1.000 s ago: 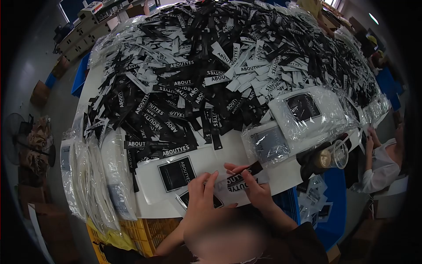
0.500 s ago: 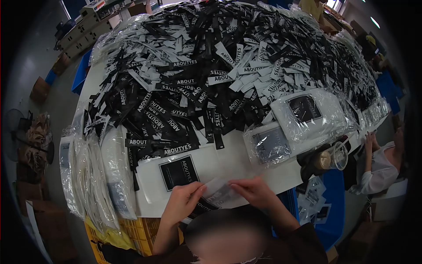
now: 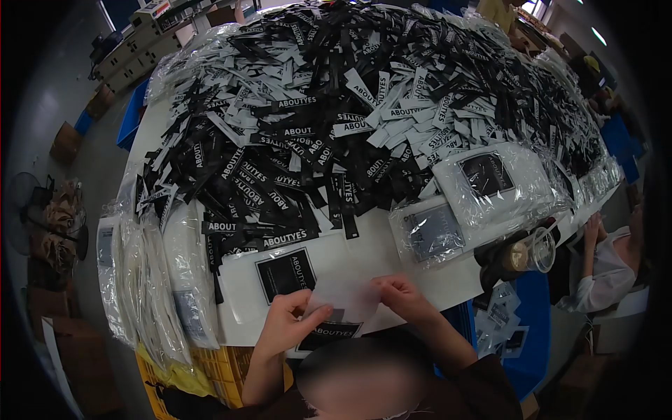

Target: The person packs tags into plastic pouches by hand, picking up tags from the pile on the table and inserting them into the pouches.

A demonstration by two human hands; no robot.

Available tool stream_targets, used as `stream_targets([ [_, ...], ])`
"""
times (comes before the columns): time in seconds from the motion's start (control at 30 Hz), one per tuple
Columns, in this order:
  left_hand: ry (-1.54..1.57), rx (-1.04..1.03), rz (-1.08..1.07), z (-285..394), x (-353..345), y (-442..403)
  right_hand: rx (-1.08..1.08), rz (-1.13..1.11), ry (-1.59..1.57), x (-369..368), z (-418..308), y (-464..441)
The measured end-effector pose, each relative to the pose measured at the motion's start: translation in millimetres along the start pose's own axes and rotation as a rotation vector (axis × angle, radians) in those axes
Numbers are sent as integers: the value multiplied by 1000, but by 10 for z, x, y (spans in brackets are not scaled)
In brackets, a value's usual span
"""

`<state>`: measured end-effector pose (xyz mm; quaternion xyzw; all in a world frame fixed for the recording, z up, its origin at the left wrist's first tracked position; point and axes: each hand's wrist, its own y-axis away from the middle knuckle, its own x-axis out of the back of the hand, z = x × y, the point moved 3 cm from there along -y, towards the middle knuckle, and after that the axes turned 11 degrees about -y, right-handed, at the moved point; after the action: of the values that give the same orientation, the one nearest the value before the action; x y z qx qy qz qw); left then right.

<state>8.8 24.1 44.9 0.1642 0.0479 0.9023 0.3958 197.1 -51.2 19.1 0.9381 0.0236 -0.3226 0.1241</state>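
Note:
Between my hands, near the table's front edge, is a frosted translucent plastic bag point(image 3: 341, 297). My right hand point(image 3: 407, 299) pinches its upper right edge. My left hand point(image 3: 288, 320) grips the left side, thumb lying across the front. Below the bag shows a black panel printed ABOUTYES point(image 3: 329, 337); whether it belongs to this bag or to one underneath I cannot tell. Just behind my left hand lies a flat stack of white bags point(image 3: 238, 280) with a black printed square on top. My head hides part of the front edge.
A large heap of black and white ABOUTYES strips point(image 3: 350, 105) covers the table. Clear-wrapped bag packs lie at left point(image 3: 185, 280) and right point(image 3: 490, 182). A plastic cup point(image 3: 532, 253) stands at the right edge, above a blue bin point(image 3: 528, 336). A yellow crate point(image 3: 227, 371) sits below.
The bag has come up and spread out between my hands, and the black ABOUTYES panel beneath shows more. My right hand has shifted slightly right and up; my left thumb has opened outward.

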Motion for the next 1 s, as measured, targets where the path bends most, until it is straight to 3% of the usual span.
stream_targets([
  [0.07,180,2,58,31,-60,-29,129,29,-64,-106,-55,26],
  [0.13,118,-161,51,153,-128,-70,132,45,292,-186,-59,42],
  [0.37,-21,-128,139,147,-107,-53,230,68,436,-162,-178,15],
  [0.43,-121,-159,-9,177,-114,-56,343,94,669,-91,-252,49],
  [0.57,-192,-189,13,247,-231,-75,498,86,806,-142,-412,117],
  [0.67,-180,-130,13,279,-358,-135,455,143,642,-109,-473,134],
  [0.73,-223,-235,-14,297,-458,-146,308,178,508,0,-451,199],
  [0.8,-241,-294,-101,302,-436,-157,151,208,599,181,-593,435],
  [0.87,-308,-290,19,241,-359,-161,63,174,977,244,-950,725],
  [0.9,-304,-292,17,176,-320,-166,-105,117,1143,224,-1120,876],
  [0.93,-382,-295,167,89,-220,-171,-280,59,1305,193,-1220,986],
  [1.0,-503,-230,359,-76,-77,-145,-310,63,1472,122,-1244,1045],
])
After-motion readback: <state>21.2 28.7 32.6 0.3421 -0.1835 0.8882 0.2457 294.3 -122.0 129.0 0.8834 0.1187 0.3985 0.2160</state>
